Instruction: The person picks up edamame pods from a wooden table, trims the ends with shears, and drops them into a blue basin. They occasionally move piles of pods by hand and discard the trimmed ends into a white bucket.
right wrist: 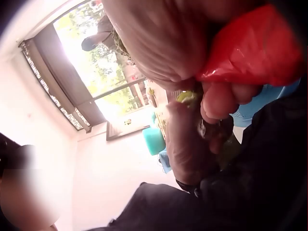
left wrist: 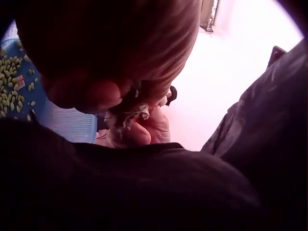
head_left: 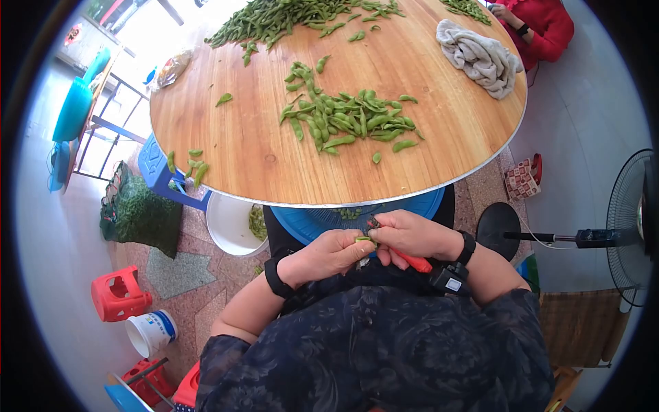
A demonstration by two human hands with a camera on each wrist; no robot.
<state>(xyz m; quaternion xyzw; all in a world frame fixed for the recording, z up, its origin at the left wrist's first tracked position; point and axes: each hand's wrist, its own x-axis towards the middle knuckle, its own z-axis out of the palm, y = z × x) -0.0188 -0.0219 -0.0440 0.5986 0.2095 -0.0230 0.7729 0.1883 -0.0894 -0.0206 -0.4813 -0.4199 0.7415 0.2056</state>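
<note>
Both hands meet over the lap, just below the table's front edge. My left hand (head_left: 328, 254) pinches a green soybean pod (head_left: 364, 239) between thumb and fingers. The pod's pale green end (right wrist: 187, 98) shows between the hands in the right wrist view. My right hand (head_left: 414, 235) grips a red-handled tool (head_left: 417, 263), its smooth red handle lying along the palm; the fingers hide its working end. In the left wrist view the hands are dark and the pod is hidden. Shelled beans (left wrist: 10, 79) lie in a blue basket (left wrist: 72, 124) beneath the hands.
On the round wooden table (head_left: 240, 144) lie a near pile of pods (head_left: 350, 117), a larger far pile (head_left: 274, 20) and a crumpled cloth (head_left: 478, 58). A white basin (head_left: 223, 226) and a green sack (head_left: 144, 213) stand left; a fan (head_left: 628, 226) stands right.
</note>
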